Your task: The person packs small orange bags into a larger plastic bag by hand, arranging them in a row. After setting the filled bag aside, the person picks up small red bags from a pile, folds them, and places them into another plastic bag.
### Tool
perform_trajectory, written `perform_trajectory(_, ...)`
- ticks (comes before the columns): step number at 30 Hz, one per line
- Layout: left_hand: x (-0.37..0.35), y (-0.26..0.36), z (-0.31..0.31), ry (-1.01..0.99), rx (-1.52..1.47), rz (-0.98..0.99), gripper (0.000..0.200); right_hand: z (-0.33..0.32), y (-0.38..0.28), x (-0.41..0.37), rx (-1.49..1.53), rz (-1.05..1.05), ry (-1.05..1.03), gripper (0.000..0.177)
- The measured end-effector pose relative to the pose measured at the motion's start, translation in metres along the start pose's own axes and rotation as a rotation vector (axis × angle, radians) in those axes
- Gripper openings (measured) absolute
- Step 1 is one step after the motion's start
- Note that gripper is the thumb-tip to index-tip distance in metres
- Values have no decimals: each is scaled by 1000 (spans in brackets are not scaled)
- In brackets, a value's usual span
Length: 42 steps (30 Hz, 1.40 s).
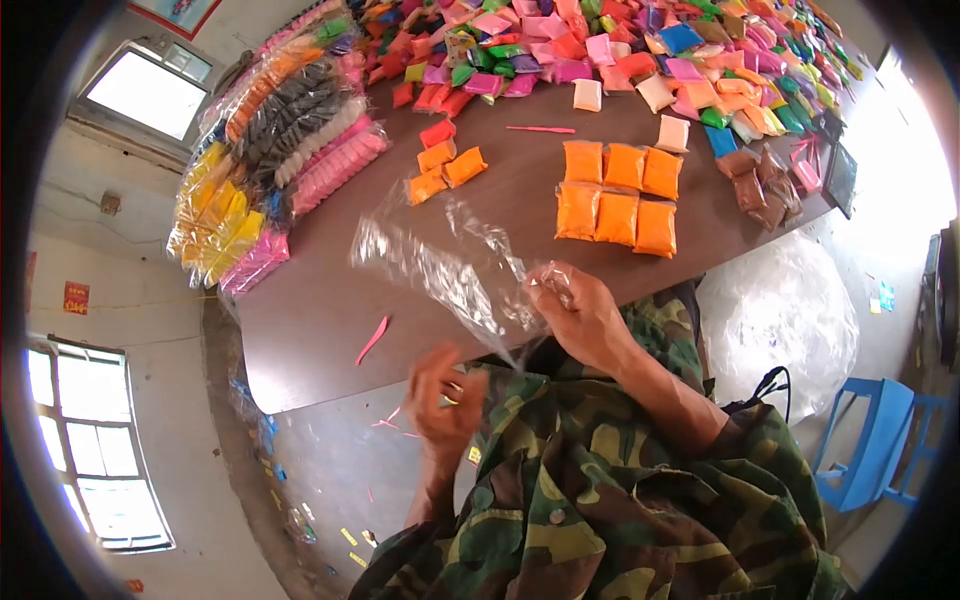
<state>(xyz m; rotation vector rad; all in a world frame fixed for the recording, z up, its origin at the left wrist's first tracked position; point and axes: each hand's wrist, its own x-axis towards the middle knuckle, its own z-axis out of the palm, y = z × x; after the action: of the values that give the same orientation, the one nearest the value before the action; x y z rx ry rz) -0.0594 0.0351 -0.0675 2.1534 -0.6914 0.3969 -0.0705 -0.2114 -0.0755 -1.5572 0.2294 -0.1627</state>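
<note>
My right hand is closed on the edge of a clear plastic bag, which hangs crumpled over the table's front edge. My left hand, with a ring on one finger, is just below the bag and apart from it; motion blur smears its fingers. Beyond my right hand, several orange packets lie side by side in two rows. A few loose orange packets sit past the bag, with a red packet behind them. Nearer my left hand is a pink plastic strip.
A large heap of colourful packets covers the table's far side. Filled bags of packets are stacked at left. Brown packets lie at the right edge. A big clear plastic sack and a blue stool stand to the right.
</note>
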Motion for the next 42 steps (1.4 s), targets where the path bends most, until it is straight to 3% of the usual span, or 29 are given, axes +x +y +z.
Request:
perform_trajectory(4, 46, -22, -32, 223, 218, 74, 45, -9, 11, 5, -72, -251, 100, 17)
perform_trajectory(6, 72, -17, -47, 295, 312, 99, 50, -20, 4, 7, -53, -183, 20, 16)
perform_trajectory(9, 101, -1, -52, 202, 502, 242, 62, -38, -16, 9, -76, -162, -127, 18)
perform_trajectory(12, 115, 4, -46, 116, 453, 168, 64, -45, -25, 12, -53, -208, -164, 18)
perform_trajectory(15, 110, -24, -58, -309, 147, -295, 60, -52, -36, 13, 18, -150, -145, 17)
perform_trajectory(18, 96, -8, -54, -316, -164, -206, 49, -56, -28, 15, 10, -142, -99, 18)
perform_trajectory(21, 84, -8, -48, -321, -5, -164, 33, -52, -27, 13, 73, -121, -44, 18)
perform_trajectory(24, 83, -21, -54, -341, -120, -326, 17, -62, -37, 11, -86, -129, -106, 19)
perform_trajectory(27, 84, -20, -59, -342, -107, -343, 8, -65, -38, 7, -117, -104, -109, 20)
perform_trajectory(36, 80, -23, -61, -297, -280, -420, 11, -84, -40, -2, -63, -80, -115, 20)
perform_trajectory(42, 83, -12, -65, -302, -294, -354, 9, -122, -37, -13, -103, -113, -164, 19)
